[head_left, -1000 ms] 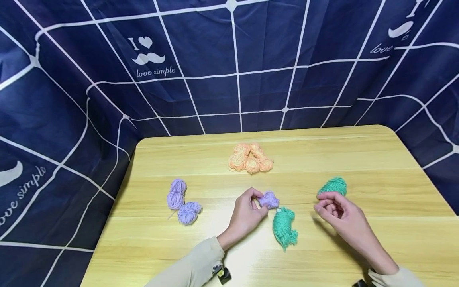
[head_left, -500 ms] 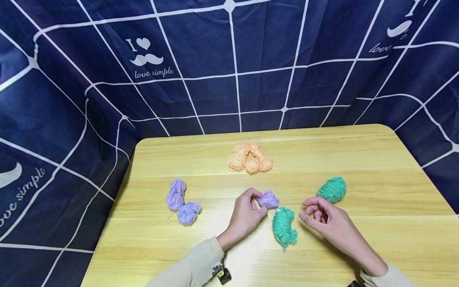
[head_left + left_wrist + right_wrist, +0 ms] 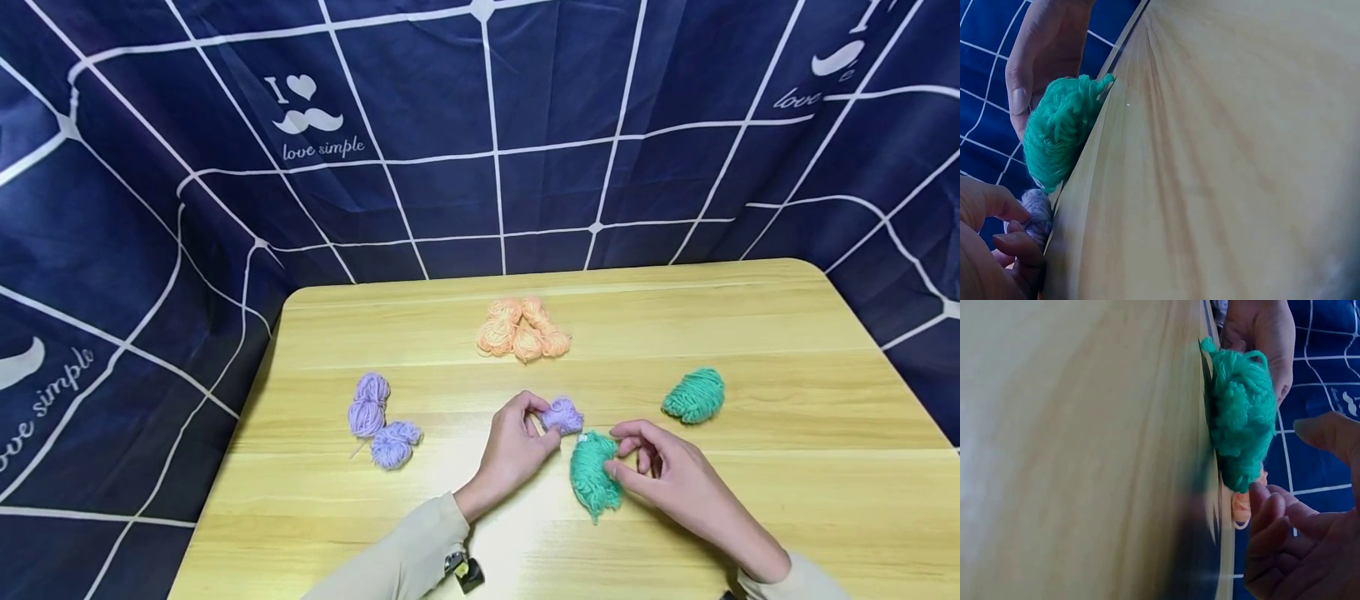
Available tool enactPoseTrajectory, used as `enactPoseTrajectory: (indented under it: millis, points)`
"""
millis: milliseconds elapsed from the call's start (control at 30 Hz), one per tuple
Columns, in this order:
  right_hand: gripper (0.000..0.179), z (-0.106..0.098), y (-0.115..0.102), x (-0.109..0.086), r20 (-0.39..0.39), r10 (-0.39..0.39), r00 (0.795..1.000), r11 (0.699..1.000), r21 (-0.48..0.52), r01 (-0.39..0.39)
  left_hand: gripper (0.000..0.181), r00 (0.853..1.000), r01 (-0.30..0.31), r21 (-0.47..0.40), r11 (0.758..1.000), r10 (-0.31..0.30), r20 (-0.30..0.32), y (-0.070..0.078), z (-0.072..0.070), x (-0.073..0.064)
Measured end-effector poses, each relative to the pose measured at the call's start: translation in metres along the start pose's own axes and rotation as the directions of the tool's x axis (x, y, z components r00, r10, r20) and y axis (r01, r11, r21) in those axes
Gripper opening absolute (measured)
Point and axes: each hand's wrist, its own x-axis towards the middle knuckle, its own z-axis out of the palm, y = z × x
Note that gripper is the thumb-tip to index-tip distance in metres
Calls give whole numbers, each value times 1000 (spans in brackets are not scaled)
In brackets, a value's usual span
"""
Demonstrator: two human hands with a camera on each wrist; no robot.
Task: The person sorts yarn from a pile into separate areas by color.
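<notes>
My left hand (image 3: 513,450) pinches a small purple yarn skein (image 3: 561,415) between thumb and fingers on the tabletop. Just in front of that skein lies a bent green yarn skein (image 3: 592,479) with a frayed lower end. My right hand (image 3: 671,475) is at its right side in the head view, thumb and fingers parted. In the right wrist view the thumb (image 3: 1322,434) stands off from the green skein (image 3: 1244,406), while the fingertips are close to its end; whether they touch is unclear. The left wrist view shows the purple skein (image 3: 1036,215) partly hidden by the left fingers.
A second green skein (image 3: 694,396) lies farther right. Several peach skeins (image 3: 525,331) are grouped at the back of the wooden table (image 3: 787,358). Two purple skeins (image 3: 381,421) lie at the left. A dark blue grid-patterned cloth (image 3: 555,92) hangs behind.
My right hand has moved left from the far-right green skein, which stays on the table, to the bent green skein. The left hand keeps its place on the purple skein.
</notes>
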Motion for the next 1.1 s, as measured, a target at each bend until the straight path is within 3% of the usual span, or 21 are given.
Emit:
enactPoseTrajectory:
  millis: [200,733,1100]
  points:
    - [48,4,-3,1,35,-15,999,998,-55,17,29,1000,22,-7,1000,-22,9,2,0,0]
    - [46,17,-8,1,38,-128,991,983,-131,132,27,1000,28,-13,1000,-28,-2,1,0,-1]
    - [37,18,-9,6,78,-36,996,993,-108,44,27,999,34,-17,999,-34,-9,1,0,-1]
